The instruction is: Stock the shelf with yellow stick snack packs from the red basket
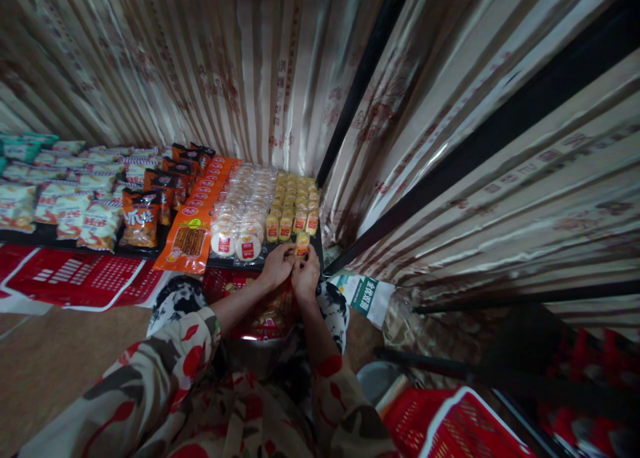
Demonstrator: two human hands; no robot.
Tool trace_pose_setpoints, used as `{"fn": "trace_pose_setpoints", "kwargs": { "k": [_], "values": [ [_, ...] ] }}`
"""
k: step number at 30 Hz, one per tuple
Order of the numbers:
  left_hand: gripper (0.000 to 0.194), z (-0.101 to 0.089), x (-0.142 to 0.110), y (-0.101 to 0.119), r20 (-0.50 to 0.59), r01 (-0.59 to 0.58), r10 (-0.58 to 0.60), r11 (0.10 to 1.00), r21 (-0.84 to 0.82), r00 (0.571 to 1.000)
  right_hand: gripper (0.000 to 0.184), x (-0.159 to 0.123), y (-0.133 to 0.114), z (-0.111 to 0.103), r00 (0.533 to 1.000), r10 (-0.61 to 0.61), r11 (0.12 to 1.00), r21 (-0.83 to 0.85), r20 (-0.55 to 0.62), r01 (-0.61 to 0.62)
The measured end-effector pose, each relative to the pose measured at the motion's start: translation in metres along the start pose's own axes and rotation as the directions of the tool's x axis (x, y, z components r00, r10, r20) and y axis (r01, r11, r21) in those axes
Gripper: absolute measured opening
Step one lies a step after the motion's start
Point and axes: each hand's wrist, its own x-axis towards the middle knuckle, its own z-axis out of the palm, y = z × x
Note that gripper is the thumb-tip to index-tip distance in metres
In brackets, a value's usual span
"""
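Note:
Between my two hands, a small yellow snack pack (302, 244) with a red label stands upright at the front of a black shelf. The curled fingers of my left hand (279, 265) close on its left side. On its right side, the fingers of my right hand (306, 273) grip it low down. Just behind it are rows of matching yellow packs (293, 201). Clear bags of round white crackers (247, 238) lie to the left of these rows. Below my wrists, on my lap, is a red bag (265, 315) with more small yellow packs in it, partly hidden by my forearms.
Further left lie an orange strip of stick snacks (189, 235), brown-orange snack bags (141, 218) and pale snack bags (100, 225). Black metal posts (367, 78) and a printed curtain (280, 65) border the shelf. Red bags (445, 418) sit at the lower right.

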Motion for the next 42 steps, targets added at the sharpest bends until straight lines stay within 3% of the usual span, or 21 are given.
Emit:
{"fn": "trace_pose_setpoints", "kwargs": {
  "k": [4, 9, 17, 36, 40, 42],
  "values": [
    [0.038, 0.003, 0.005, 0.001, -0.025, -0.051, 0.052, 0.996, 0.071, 0.998, 0.054, 0.005, -0.006, 0.001, 0.999, 0.028, 0.999, 0.024, -0.024, -0.028],
    [0.044, 0.007, 0.013, 0.001, 0.018, -0.066, 0.064, 0.988, 0.136, 0.998, 0.056, 0.008, -0.005, 0.005, 0.998, 0.042, 0.999, 0.010, -0.036, -0.042],
    [0.042, 0.010, 0.014, 0.003, 0.010, -0.056, 0.055, 0.991, 0.123, 0.998, 0.062, 0.014, -0.006, 0.011, 0.996, 0.092, 0.987, 0.135, -0.003, -0.091],
    [0.038, 0.008, 0.029, 0.004, -0.007, -0.039, 0.041, 0.979, 0.200, 0.999, 0.057, 0.030, 0.007, 0.029, 0.999, 0.032, 0.979, 0.202, 0.019, -0.035],
    [0.036, 0.007, 0.030, 0.002, 0.036, -0.071, 0.064, 0.969, 0.237, 0.997, 0.055, 0.034, 0.004, 0.029, 0.997, 0.068, 0.963, 0.260, 0.046, -0.077],
    [0.034, 0.006, 0.029, -0.001, 0.046, -0.111, 0.103, 0.961, 0.254, 0.994, 0.049, 0.036, 0.000, 0.029, 0.989, 0.146, 0.940, 0.305, 0.039, -0.151]
  ]
}}
